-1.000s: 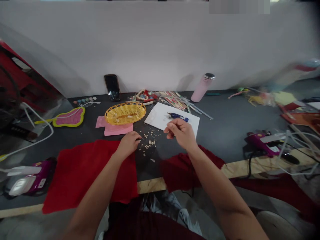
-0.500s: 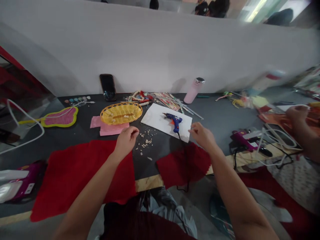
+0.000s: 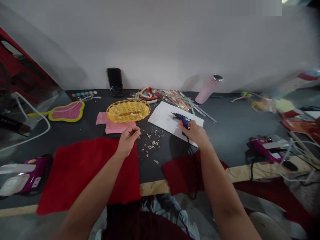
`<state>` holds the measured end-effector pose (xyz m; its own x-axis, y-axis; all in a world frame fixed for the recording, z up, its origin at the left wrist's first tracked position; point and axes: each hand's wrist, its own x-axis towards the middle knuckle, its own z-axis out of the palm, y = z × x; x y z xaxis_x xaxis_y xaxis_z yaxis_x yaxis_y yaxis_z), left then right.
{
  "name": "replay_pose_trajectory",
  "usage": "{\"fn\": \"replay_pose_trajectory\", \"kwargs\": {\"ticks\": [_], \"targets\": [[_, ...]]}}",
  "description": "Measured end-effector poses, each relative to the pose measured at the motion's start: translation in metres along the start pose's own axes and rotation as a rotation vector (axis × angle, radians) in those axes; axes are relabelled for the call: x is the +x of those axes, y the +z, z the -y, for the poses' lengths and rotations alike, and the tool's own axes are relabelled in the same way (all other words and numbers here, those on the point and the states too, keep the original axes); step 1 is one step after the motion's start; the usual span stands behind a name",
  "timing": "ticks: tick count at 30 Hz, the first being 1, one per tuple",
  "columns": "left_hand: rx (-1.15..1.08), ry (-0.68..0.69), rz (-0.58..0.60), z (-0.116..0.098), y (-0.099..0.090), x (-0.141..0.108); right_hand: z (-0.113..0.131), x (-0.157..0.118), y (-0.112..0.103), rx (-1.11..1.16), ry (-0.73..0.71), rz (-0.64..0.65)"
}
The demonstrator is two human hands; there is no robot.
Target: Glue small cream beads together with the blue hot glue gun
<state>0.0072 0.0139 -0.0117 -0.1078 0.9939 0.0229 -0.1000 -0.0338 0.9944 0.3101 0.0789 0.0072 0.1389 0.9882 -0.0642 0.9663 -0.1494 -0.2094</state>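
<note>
surface (image 3: 230,126): smooth, dull | front edge (image 3: 155,187): looks like wood | big red cloth (image 3: 92,170): soft-looking, no shine | basket (image 3: 142,108): woven, bumpy | phone (image 3: 115,83): glossy like glass | bottle (image 3: 207,90): smooth; lid (image 3: 217,78): shiny like metal | glue gun (image 3: 184,120): hard-looking plastic | white sheet (image 3: 163,115): flat, dull, like paper | wall (image 3: 150,43): smooth, dull

The glue gun (image 3: 182,120) is partly covered by the right hand (image 3: 198,134); near the desk's front edge (image 3: 155,187), the leftmost purple device (image 3: 37,173) is cut off.

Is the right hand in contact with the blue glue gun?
Touching: the head view shows the right hand around the handle of the blue glue gun, no gap between them.
</note>
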Motion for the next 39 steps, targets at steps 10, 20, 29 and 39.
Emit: {"fn": "replay_pose_trajectory", "kwargs": {"ticks": [10, 20, 29, 39], "targets": [[-0.264, -0.155, 0.070, -0.007, 0.007, -0.006, -0.013, 0.000, 0.006, 0.479, 0.071, -0.189], [-0.378, -0.218, 0.061, 0.001, 0.015, 0.002, 0.022, -0.023, -0.007, 1.739, 0.036, 0.369], [-0.408, -0.237, 0.006, 0.001, 0.014, 0.010, 0.040, -0.048, 0.000, 1.710, -0.270, 0.644], [-0.439, -0.245, 0.014, 0.006, 0.012, 0.012, 0.046, -0.055, 0.016, 1.549, -0.454, 0.756]]}}
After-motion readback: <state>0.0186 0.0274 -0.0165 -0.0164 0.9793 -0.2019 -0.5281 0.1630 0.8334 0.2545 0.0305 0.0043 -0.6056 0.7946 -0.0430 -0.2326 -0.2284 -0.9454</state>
